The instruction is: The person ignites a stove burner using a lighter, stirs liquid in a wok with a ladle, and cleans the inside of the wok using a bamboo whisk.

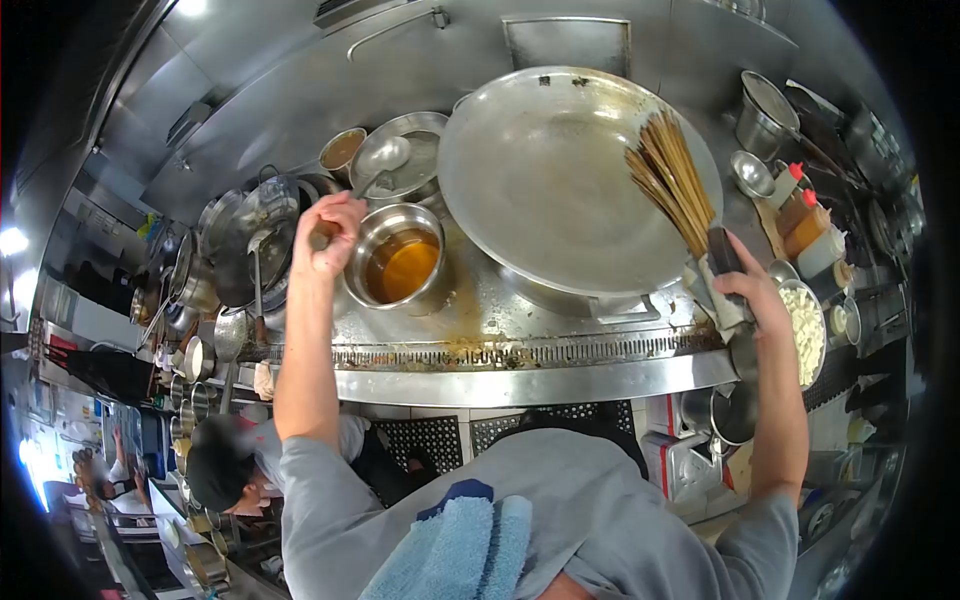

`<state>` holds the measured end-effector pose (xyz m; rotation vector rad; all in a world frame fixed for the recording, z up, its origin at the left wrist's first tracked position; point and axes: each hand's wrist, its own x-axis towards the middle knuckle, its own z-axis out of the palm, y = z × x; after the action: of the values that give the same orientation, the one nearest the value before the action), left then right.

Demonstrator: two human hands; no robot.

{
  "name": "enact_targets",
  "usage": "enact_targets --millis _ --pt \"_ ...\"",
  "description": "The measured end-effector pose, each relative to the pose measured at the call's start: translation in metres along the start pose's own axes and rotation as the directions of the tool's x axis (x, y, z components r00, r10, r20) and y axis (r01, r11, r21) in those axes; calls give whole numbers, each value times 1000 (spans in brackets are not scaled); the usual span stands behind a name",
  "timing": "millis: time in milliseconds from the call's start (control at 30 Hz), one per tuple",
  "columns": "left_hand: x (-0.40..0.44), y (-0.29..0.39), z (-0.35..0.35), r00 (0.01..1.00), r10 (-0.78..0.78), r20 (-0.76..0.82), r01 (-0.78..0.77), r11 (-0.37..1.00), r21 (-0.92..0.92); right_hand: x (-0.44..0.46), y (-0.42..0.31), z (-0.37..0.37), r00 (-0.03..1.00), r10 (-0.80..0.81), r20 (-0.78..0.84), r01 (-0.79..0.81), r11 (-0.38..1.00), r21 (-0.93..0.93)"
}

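Observation:
My left hand (332, 235) is closed round the handle of a metal ladle (388, 153), whose bowl is over a round steel pan (437, 122) at the back of the stove. Just right of that hand stands a steel pot (352, 285) with amber liquid (405, 268) in it. My right hand (758, 288) grips the dark handle of a bamboo wok brush (672, 178). The brush's bristles lie against the right inner side of a large wok (560, 200). A pale folded cloth (712, 298) is by the wok's right edge, close to my right hand.
A wok (235, 265) and a long-handled utensil (257, 290) are on the left. To the right are several sauce bottles (808, 232), a small ladle (752, 174) and a bowl of pale chunks (803, 330). Another person (235, 460) is at lower left.

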<state>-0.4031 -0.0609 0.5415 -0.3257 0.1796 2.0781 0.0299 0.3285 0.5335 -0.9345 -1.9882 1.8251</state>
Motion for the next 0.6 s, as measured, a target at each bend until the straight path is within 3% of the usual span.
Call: enact_targets --millis 367,600 --pt "-64 -135 92 990 -3 140 10 999 -52 55 4 -85 980 -103 172 126 984 -129" --pt "-74 -216 81 991 -2 133 0 1000 17 86 5 -118 968 -70 239 98 989 -109"
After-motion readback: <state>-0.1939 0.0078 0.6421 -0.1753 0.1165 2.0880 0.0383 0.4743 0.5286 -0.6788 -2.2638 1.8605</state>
